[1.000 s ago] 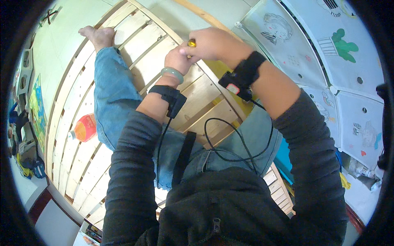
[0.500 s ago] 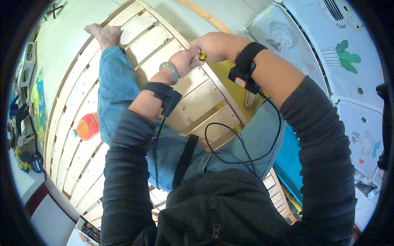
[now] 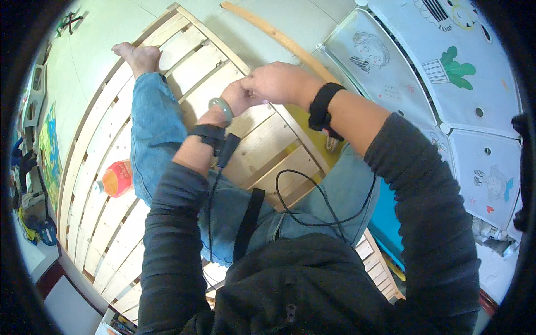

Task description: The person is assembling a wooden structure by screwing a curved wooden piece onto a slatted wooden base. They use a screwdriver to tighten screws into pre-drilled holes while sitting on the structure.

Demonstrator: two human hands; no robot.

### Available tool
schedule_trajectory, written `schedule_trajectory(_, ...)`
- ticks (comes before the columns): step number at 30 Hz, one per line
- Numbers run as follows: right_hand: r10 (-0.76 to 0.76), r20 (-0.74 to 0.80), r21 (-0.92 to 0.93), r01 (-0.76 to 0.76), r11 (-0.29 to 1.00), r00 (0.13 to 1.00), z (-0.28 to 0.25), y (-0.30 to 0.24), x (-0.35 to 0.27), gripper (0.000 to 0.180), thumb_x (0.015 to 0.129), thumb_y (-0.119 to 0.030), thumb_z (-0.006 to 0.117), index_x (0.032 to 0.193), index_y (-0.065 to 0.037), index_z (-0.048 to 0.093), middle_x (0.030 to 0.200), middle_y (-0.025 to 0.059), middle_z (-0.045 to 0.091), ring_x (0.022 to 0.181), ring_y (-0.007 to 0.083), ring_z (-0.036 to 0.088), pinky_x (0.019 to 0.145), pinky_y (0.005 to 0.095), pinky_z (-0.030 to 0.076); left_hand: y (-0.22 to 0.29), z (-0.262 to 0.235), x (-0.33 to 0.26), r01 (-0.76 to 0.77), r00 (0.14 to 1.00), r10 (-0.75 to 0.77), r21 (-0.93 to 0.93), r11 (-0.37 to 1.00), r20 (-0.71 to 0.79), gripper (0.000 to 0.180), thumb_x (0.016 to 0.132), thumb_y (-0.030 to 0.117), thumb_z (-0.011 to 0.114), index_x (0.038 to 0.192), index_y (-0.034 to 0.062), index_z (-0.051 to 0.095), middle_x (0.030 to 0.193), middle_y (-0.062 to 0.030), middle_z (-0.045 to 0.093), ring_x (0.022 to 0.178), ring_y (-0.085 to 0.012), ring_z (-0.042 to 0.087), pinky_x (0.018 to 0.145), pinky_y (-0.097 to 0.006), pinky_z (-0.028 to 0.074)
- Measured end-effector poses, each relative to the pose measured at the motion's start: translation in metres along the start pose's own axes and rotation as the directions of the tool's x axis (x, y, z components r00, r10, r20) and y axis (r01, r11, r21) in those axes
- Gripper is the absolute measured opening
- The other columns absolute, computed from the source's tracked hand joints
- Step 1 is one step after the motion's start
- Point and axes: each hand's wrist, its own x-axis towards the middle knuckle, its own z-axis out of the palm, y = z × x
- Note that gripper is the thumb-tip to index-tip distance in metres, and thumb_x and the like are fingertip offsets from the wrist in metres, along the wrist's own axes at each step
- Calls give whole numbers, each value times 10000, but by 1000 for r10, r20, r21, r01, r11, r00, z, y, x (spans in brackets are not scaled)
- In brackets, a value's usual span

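Note:
My left hand (image 3: 238,98), with a pale green bangle (image 3: 225,109) at its wrist, is closed at the edge of a slatted wooden frame (image 3: 272,135). My right hand (image 3: 281,82) curls over the left fingertips, its fingers closed. A yellow-and-black screwdriver handle showed between the hands half a second ago; the right hand now covers that spot. What the left fingers pinch is hidden. Both hands meet above the frame's side rail (image 3: 298,129).
An orange bottle (image 3: 117,178) lies on the slats at left, beside my jeans-covered leg (image 3: 159,128). Black cables (image 3: 304,221) loop over my lap. White panels with drawings (image 3: 391,61) stand at right. A long wooden bar (image 3: 273,34) lies beyond the frame.
My right hand has turned over and shifted slightly down, hiding the yellow-and-black handle. My left hand has moved a little left and down. The whole view has shifted slightly.

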Motion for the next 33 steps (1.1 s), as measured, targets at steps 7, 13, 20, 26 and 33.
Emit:
schedule_trajectory(7, 61, -35, -75, -64, 995, 997, -9, 0, 10, 184, 850, -245, 563, 975, -113, 585, 955, 127, 575, 929, 334, 581, 823, 445, 469, 2, -17, 7, 61, 991, -105, 409, 911, 87, 292, 841, 341, 651, 951, 70, 658, 882, -168, 666, 854, -340, 625, 790, -401, 490)
schedule_trajectory(13, 180, -136, 74, -171, 982, 974, 13, -9, 11, 239, 870, -293, 553, 963, -75, 588, 962, 159, 542, 964, 348, 546, 834, 432, 460, -17, -9, -2, -1, 997, -27, 339, 941, 77, 205, 834, 251, 624, 863, 49, 650, 816, -181, 658, 801, -339, 633, 745, -396, 501)
schedule_trajectory(20, 374, -45, -56, -376, 925, 926, -4, -18, 14, 224, 767, -236, 596, 855, -58, 700, 817, 157, 680, 767, 328, 665, 681, 423, 536, -4, 16, -9, 122, 985, -79, 287, 950, -156, 225, 767, 233, 674, 924, 72, 657, 801, -155, 664, 761, -330, 641, 715, -383, 512)
schedule_trajectory(26, 179, 79, -175, -163, 971, 981, 0, -10, 18, 194, 737, -207, 609, 831, -71, 712, 802, 152, 674, 776, 320, 661, 694, 415, 535, 3, -2, 1, -8, 998, 20, 177, 984, -62, 285, 746, 252, 722, 965, 81, 659, 869, -146, 671, 810, -306, 643, 750, -365, 508)
schedule_trajectory(33, -175, 14, -176, 175, 969, 984, 0, 3, 12, 150, 837, -173, 538, 940, -87, 606, 911, 126, 586, 853, 336, 609, 716, 445, 495, -9, -17, 7, -59, 992, 16, 350, 935, 123, 290, 802, 339, 671, 979, 109, 661, 947, -148, 662, 878, -331, 629, 788, -373, 504)
